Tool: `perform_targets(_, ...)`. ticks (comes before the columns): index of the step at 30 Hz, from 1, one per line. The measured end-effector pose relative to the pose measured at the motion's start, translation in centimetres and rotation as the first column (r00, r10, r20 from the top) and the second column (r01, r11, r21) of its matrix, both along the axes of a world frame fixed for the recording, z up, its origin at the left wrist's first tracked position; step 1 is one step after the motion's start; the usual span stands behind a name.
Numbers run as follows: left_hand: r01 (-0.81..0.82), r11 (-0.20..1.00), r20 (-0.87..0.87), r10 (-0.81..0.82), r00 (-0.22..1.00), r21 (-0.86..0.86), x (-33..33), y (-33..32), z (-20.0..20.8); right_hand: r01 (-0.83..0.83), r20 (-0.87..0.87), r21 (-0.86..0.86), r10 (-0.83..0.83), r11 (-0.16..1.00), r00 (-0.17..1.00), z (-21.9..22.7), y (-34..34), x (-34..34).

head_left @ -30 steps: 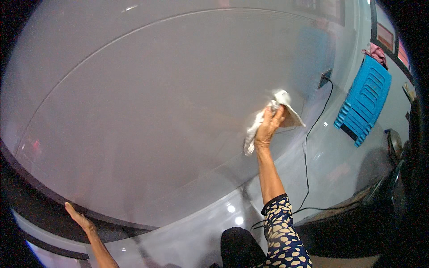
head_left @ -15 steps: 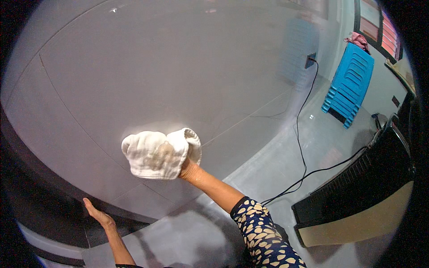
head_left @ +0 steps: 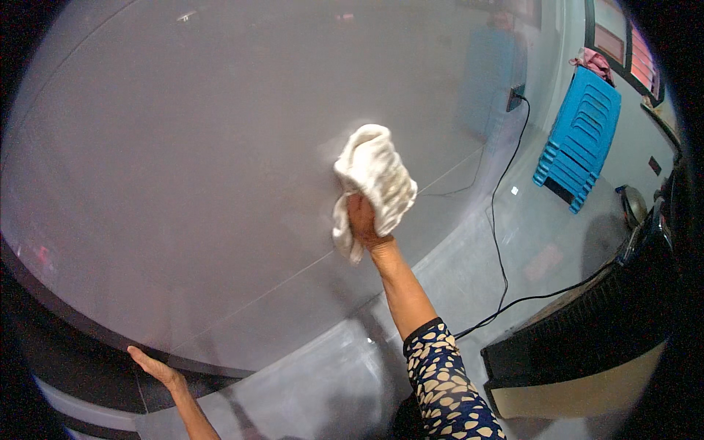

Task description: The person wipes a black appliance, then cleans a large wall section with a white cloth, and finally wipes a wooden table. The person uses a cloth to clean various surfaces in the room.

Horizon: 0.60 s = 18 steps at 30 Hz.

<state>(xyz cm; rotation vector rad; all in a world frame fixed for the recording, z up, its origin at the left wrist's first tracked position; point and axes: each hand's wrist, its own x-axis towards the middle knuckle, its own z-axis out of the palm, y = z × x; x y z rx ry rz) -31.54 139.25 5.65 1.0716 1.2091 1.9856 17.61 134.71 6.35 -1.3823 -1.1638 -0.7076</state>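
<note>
Against the glossy grey tiled wall [head_left: 220, 147], my right hand [head_left: 364, 220] grips a folded white cloth [head_left: 378, 165]. The cloth is stained in places, and one flap hangs down beside the wrist. Its folds hide most of my fingers. My left hand [head_left: 155, 369] is at the lower left, stretched out with nothing in it. It lies by the dark band [head_left: 73, 315] along the wall's lower edge; whether it touches the band I cannot tell.
A blue plastic stool-like piece [head_left: 579, 136] stands at the right with a pink cloth [head_left: 595, 64] on top. From a wall socket [head_left: 515, 98] a black cable [head_left: 493, 202] runs down to the floor. A large black appliance-like object [head_left: 572, 345] stands at the lower right.
My right hand has swept the white cloth up and to the right across the wall, and the cloth's folds have turned. My left hand stays almost in place, slightly lower in view.
</note>
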Motion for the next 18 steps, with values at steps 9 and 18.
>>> perform_targets(9, -0.166, 0.986, -0.143, 0.168, 0.975, 0.022, -1.3, 0.3, 0.7, 0.084, -0.587, 0.250, 0.082, 0.964, 0.805, -2.2, -2.0, 3.9)
perform_targets(18, -0.154, 0.987, 0.045, 0.156, 0.987, -0.050, 5.1, 0.3, 4.3, 0.149, -0.711, 0.068, -0.056, 0.986, 0.701, -1.9, -1.8, 3.0)
